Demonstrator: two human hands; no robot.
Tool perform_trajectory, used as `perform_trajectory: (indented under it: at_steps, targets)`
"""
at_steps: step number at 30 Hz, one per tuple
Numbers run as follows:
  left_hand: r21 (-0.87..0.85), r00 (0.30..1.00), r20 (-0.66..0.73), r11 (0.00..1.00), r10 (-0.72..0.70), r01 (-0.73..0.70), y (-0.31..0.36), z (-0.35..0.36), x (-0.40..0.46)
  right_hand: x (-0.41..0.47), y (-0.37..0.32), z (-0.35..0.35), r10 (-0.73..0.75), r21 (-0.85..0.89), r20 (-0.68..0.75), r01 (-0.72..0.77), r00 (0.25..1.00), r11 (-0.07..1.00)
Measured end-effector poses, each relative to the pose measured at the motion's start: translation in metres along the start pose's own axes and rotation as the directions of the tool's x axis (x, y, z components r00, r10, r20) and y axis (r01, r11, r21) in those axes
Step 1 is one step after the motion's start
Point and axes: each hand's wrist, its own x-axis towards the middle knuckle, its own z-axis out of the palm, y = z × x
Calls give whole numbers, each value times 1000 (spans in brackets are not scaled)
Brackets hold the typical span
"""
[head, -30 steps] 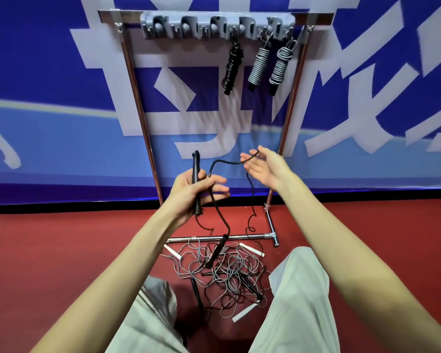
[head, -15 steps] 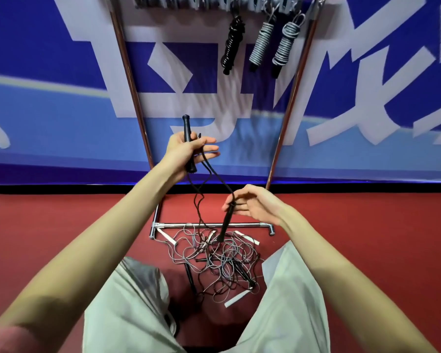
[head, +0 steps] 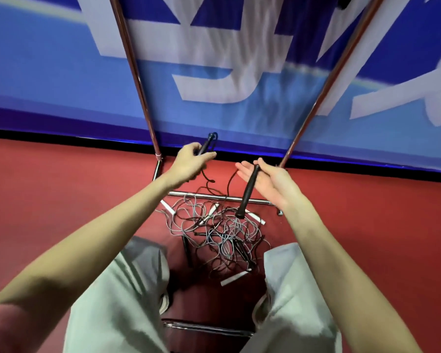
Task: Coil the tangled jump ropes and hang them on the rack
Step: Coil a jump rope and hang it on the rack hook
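We hold one black rope: our left hand [head: 189, 164] grips one handle [head: 206, 146], our right hand [head: 267, 182] pinches the other handle [head: 247, 192]. Its cord [head: 209, 180] sags toward the pile [head: 219, 233] on the floor; bring both handles together, then wrap evenly.

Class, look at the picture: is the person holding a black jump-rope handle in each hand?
Yes: the left hand grips one black handle, the right hand holds another.

Two hands show, the left hand [head: 189, 164] and the right hand [head: 270, 182], each with one black handle [head: 206, 145] of a rope. Two rack poles [head: 135, 72] rise from the floor. The tangled ropes [head: 214, 230] below are too knotted to count, though about four white handles [head: 233, 278] show.
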Motion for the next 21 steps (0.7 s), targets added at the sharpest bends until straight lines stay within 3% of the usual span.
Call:
perform_trajectory:
  at_steps: [2, 5, 9, 13, 16, 21]
  targets:
    - [-140, 998, 47, 988, -52, 58, -13, 13, 10, 25, 6, -9, 18, -22, -59, -19, 998, 1000]
    - [-186, 990, 65, 973, -126, 136, -32, 28, 30, 57, 17, -23, 13, -82, -132, -24, 991, 996]
    - [-69, 988, 134, 995, 76, -67, -65, 36, 46, 85, 30, -39, -23, -122, -193, -1, 981, 992]
    - [27, 966, 135, 974, 221, -227, -90, 36, 50, 96, 37, -52, -89, -283, -208, 27, 974, 959]
    - [-48, 967, 108, 973, 232, -228, -99, 40, 53, 103, 39, -49, -161, -280, -188, 104, 969, 954]
    - [-189, 964, 189, 970, 187, -151, -88, 46, 60, 114, 40, -38, -238, -337, -93, 194, 967, 921]
